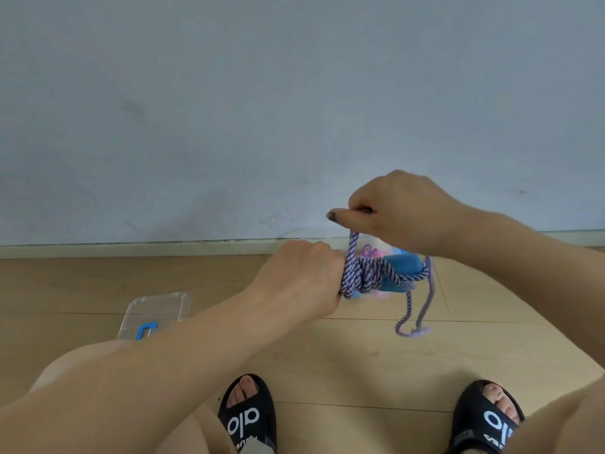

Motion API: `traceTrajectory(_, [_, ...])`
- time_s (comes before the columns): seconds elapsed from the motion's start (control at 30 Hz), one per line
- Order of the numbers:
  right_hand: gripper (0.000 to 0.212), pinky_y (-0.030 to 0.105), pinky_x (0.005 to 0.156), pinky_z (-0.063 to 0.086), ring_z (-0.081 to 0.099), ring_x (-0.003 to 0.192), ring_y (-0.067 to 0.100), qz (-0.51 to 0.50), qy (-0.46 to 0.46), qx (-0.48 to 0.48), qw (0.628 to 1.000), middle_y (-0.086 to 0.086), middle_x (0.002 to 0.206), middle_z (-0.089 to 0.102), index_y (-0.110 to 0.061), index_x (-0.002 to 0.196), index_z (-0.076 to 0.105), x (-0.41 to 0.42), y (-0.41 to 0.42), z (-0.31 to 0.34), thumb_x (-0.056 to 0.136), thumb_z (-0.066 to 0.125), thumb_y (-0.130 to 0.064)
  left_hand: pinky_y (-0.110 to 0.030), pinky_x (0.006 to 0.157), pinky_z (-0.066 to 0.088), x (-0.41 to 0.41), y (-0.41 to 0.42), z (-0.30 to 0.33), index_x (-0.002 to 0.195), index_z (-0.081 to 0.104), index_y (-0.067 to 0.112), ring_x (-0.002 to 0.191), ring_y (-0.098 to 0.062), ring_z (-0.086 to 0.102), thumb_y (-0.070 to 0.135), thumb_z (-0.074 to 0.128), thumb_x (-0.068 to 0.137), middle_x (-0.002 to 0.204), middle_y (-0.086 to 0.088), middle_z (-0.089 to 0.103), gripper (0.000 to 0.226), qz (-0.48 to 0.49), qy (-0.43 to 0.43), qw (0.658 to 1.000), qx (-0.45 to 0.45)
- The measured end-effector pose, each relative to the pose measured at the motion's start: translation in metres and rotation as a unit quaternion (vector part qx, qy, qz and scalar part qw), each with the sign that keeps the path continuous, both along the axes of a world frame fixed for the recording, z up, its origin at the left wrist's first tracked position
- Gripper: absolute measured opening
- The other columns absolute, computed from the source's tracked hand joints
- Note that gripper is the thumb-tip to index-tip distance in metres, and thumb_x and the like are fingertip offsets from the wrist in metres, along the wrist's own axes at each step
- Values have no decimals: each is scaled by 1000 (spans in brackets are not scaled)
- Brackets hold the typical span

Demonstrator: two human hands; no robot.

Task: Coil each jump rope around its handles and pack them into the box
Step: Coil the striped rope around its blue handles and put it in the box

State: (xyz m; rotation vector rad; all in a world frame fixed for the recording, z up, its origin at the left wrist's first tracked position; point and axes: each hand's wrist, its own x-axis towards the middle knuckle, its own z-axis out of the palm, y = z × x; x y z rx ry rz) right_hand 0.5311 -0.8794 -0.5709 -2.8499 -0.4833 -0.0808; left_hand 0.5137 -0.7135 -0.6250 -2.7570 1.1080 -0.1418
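Note:
My left hand (pixel 306 280) grips the end of a jump rope's blue handles (pixel 402 270), held level above the floor. A purple and white striped rope (pixel 366 273) is wound around them in several turns. My right hand (pixel 396 211) is above the bundle and pinches a strand that runs straight up from the coil. A loose loop of the same rope (pixel 412 322) hangs down to the right. Behind the bundle on the floor lies something pink and purple (pixel 371 252), mostly hidden.
A clear plastic box (pixel 157 314) with a blue latch lies on the wooden floor at the left, partly behind my left forearm. A grey wall with a skirting board runs across the back. My two feet in black slippers (pixel 248 417) are at the bottom.

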Motion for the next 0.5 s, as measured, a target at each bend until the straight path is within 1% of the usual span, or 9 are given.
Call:
traceTrajectory(0.07, [62, 30, 52, 28, 36, 51, 18, -6, 26, -10, 1000, 0, 50, 36, -14, 56, 37, 13, -6, -5, 92, 44, -63, -33, 52, 21, -6, 2, 8, 84, 35, 21, 62, -24, 36, 30, 46, 91, 66, 0, 41, 16, -8, -8, 999, -47])
traceTrajectory(0.1, [62, 30, 52, 27, 33, 51, 18, 2, 54, 4, 999, 0, 51, 34, -14, 56, 35, 17, -6, -8, 92, 46, -63, -33, 52, 22, -10, 3, 12, 84, 36, 21, 62, -24, 39, 32, 47, 89, 66, 0, 42, 17, -17, -4, 997, -76])
traceTrajectory(0.17, [61, 28, 51, 26, 28, 49, 15, 22, 117, 76, 990, 2, 52, 30, -15, 55, 32, 24, -4, -11, 91, 51, -61, -33, 52, 24, -16, 6, 20, 83, 39, 21, 63, -23, 48, 40, 48, 87, 64, 4, 37, 21, -19, 28, 991, -129])
traceTrajectory(0.27, [59, 24, 48, 26, 29, 51, 14, 25, 172, 197, 965, 6, 56, 31, -10, 57, 37, 26, -4, -12, 93, 54, -53, -34, 54, 30, -18, 13, 36, 93, 36, 25, 62, -19, 52, 53, 47, 75, 67, 7, 50, 35, 23, 87, 967, -239])
traceTrajectory(0.3, [57, 24, 48, 27, 31, 53, 14, 19, 190, 229, 954, 7, 58, 32, -9, 59, 39, 25, -4, -12, 94, 53, -52, -34, 52, 32, -17, 15, 39, 96, 31, 27, 59, -17, 51, 50, 53, 75, 67, 5, 54, 39, 25, 98, 957, -270])
traceTrajectory(0.37, [52, 22, 48, 31, 35, 51, 12, 4, 229, 257, 939, 4, 56, 37, -9, 60, 41, 24, -1, -20, 94, 51, -47, -35, 50, 37, -14, 20, 39, 97, 25, 30, 54, -15, 51, 38, 67, 77, 66, 3, 59, 47, 8, 109, 951, -288])
traceTrajectory(0.4, [50, 21, 49, 33, 38, 49, 10, -9, 248, 257, 934, 0, 52, 40, -9, 59, 42, 22, 2, -27, 97, 50, -41, -35, 50, 39, -13, 21, 39, 96, 24, 31, 54, -16, 51, 34, 70, 77, 66, 3, 60, 50, 3, 119, 950, -288])
traceTrajectory(0.47, [43, 16, 50, 37, 44, 43, 2, -31, 293, 279, 914, -7, 49, 49, -10, 59, 46, 19, 7, -49, 102, 49, -16, -31, 51, 39, -11, 24, 36, 96, 25, 31, 54, -13, 52, 30, 71, 77, 68, 6, 63, 50, 3, 144, 944, -296])
traceTrajectory(0.5, [39, 14, 51, 38, 47, 43, 0, -33, 313, 299, 901, -7, 51, 52, -8, 62, 48, 18, 6, -60, 101, 48, -5, -29, 51, 39, -10, 24, 35, 97, 28, 31, 56, -11, 52, 30, 72, 77, 70, 8, 64, 49, 9, 156, 939, -307])
